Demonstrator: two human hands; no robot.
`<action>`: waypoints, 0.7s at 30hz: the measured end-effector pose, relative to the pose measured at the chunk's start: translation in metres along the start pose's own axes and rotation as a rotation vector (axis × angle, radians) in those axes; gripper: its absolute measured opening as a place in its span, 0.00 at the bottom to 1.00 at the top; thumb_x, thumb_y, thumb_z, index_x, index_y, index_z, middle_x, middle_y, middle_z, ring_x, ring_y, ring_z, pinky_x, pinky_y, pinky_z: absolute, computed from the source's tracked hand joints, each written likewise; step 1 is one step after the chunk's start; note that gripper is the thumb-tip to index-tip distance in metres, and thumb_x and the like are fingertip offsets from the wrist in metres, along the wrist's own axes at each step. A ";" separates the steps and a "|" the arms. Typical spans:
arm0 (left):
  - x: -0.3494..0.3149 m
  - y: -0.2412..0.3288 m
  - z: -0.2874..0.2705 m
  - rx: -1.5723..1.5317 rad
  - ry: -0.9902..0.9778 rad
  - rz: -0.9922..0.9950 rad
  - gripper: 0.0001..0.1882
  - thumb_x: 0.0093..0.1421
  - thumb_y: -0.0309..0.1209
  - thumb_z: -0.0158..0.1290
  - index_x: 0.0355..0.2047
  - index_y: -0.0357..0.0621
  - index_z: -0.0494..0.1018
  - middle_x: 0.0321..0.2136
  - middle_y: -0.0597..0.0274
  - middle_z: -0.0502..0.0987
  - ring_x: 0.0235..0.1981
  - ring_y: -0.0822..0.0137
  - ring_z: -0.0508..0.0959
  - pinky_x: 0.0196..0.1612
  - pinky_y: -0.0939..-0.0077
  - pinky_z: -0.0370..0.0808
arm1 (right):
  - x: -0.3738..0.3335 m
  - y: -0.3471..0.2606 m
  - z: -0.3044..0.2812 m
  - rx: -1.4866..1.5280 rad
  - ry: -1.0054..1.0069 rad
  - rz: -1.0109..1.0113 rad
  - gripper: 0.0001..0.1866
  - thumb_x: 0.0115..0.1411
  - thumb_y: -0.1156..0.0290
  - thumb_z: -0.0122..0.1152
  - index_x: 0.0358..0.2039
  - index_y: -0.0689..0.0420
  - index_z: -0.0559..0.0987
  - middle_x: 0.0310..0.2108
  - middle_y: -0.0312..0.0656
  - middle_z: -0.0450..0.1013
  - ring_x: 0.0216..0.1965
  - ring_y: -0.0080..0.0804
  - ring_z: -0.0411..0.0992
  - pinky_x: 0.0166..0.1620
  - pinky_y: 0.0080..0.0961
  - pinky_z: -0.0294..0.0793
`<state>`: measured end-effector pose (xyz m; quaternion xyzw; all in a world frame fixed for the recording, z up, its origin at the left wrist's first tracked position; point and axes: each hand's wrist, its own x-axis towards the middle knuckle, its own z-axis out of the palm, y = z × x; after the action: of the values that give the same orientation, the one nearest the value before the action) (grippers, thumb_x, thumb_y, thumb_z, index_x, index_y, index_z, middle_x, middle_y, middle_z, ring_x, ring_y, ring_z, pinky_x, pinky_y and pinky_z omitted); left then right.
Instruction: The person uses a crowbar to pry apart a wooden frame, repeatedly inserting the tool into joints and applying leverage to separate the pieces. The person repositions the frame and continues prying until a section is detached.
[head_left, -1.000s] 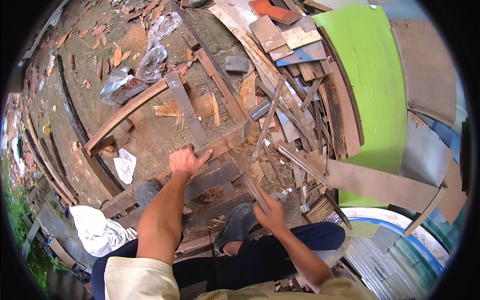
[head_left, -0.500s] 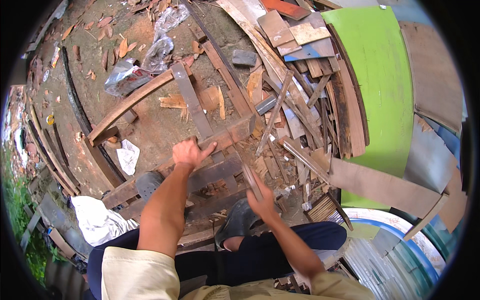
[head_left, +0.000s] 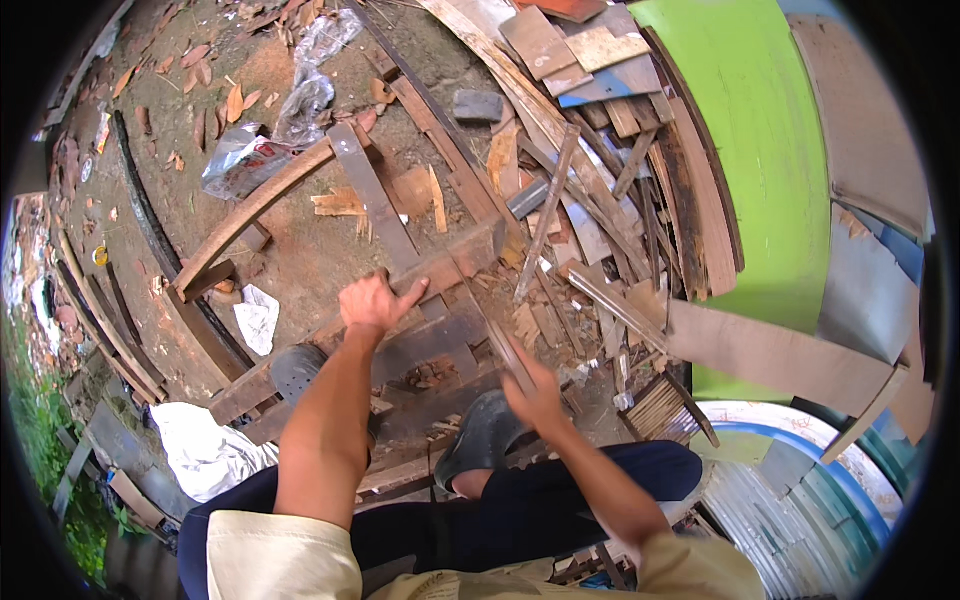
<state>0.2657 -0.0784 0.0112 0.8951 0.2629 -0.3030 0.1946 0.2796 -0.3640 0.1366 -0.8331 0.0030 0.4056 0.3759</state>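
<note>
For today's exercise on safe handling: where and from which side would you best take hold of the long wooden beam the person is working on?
Probably at mid-length, from above, where the left hand already presses. The wooden beam lies flat and slanted across other planks, its top face bare there. Its far end butts into the scrap pile, and the right hand works a blurred tool close by.

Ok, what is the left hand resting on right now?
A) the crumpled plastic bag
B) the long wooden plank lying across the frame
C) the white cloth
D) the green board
B: the left hand lies flat on the long wooden plank, fingers spread along it, far from the green board, the plastic bag and the white cloth.
</note>
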 end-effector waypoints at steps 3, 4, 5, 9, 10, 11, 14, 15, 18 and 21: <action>0.000 0.004 0.002 -0.059 0.087 0.029 0.44 0.56 0.74 0.51 0.33 0.37 0.82 0.27 0.40 0.83 0.33 0.43 0.85 0.38 0.52 0.80 | 0.083 0.011 0.038 0.137 0.108 -0.214 0.34 0.58 0.73 0.58 0.68 0.56 0.71 0.33 0.52 0.79 0.29 0.31 0.74 0.39 0.28 0.76; -0.001 0.005 -0.005 -0.060 0.017 -0.003 0.43 0.56 0.74 0.51 0.32 0.37 0.82 0.27 0.40 0.83 0.33 0.42 0.85 0.38 0.51 0.80 | 0.070 0.000 0.038 0.101 0.109 -0.153 0.35 0.58 0.72 0.59 0.69 0.53 0.71 0.31 0.55 0.78 0.27 0.34 0.74 0.38 0.29 0.76; -0.010 0.002 -0.001 -0.054 0.030 -0.022 0.44 0.56 0.74 0.51 0.31 0.37 0.81 0.27 0.40 0.83 0.32 0.43 0.85 0.38 0.52 0.80 | 0.044 -0.016 0.032 0.065 0.122 -0.101 0.36 0.57 0.73 0.59 0.69 0.50 0.72 0.31 0.58 0.78 0.27 0.39 0.77 0.38 0.31 0.77; -0.006 -0.008 0.001 -0.049 0.068 -0.004 0.45 0.55 0.75 0.51 0.32 0.37 0.82 0.26 0.41 0.83 0.32 0.44 0.86 0.36 0.54 0.81 | -0.104 -0.013 -0.031 -0.026 0.101 -0.102 0.37 0.51 0.79 0.59 0.66 0.61 0.74 0.46 0.59 0.82 0.39 0.47 0.85 0.43 0.29 0.82; -0.004 -0.003 -0.004 -0.041 0.062 -0.004 0.45 0.55 0.75 0.51 0.32 0.37 0.82 0.26 0.41 0.83 0.32 0.44 0.86 0.37 0.54 0.81 | -0.115 -0.016 -0.041 -0.025 0.110 -0.124 0.37 0.51 0.80 0.58 0.65 0.61 0.74 0.47 0.59 0.82 0.39 0.47 0.85 0.44 0.29 0.82; -0.002 -0.001 -0.007 -0.033 0.058 -0.009 0.45 0.55 0.75 0.51 0.33 0.37 0.82 0.26 0.42 0.83 0.32 0.44 0.86 0.37 0.55 0.81 | -0.122 -0.018 -0.048 -0.024 0.116 -0.147 0.37 0.50 0.81 0.58 0.65 0.62 0.74 0.48 0.59 0.81 0.40 0.47 0.85 0.44 0.28 0.82; -0.003 -0.004 0.006 -0.070 0.088 -0.003 0.45 0.54 0.75 0.51 0.33 0.37 0.82 0.25 0.42 0.83 0.31 0.44 0.86 0.37 0.53 0.81 | -0.048 -0.011 -0.018 -0.126 0.080 -0.227 0.34 0.54 0.77 0.58 0.64 0.62 0.75 0.47 0.58 0.81 0.36 0.44 0.85 0.39 0.31 0.82; -0.005 0.004 0.007 -0.074 0.078 0.020 0.45 0.54 0.75 0.52 0.33 0.37 0.82 0.24 0.42 0.83 0.31 0.44 0.86 0.37 0.53 0.81 | 0.010 -0.014 0.002 0.010 0.065 -0.124 0.33 0.57 0.72 0.59 0.66 0.59 0.73 0.39 0.59 0.82 0.31 0.48 0.83 0.37 0.36 0.81; 0.006 0.010 -0.004 -0.051 0.107 0.028 0.44 0.54 0.75 0.52 0.31 0.37 0.81 0.23 0.43 0.82 0.31 0.44 0.86 0.38 0.52 0.80 | 0.100 -0.042 0.024 0.027 0.033 0.014 0.36 0.58 0.68 0.60 0.69 0.54 0.70 0.30 0.58 0.80 0.27 0.38 0.76 0.38 0.35 0.77; 0.000 -0.004 0.000 -0.031 0.090 -0.003 0.44 0.53 0.75 0.52 0.30 0.38 0.81 0.22 0.43 0.82 0.31 0.44 0.85 0.37 0.51 0.80 | 0.031 -0.061 0.013 -0.043 0.021 0.087 0.37 0.57 0.69 0.61 0.69 0.55 0.69 0.32 0.62 0.80 0.34 0.60 0.81 0.42 0.45 0.80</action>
<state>0.2636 -0.0748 0.0102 0.9043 0.2773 -0.2586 0.1960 0.3106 -0.3028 0.1489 -0.8444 0.0343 0.4128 0.3397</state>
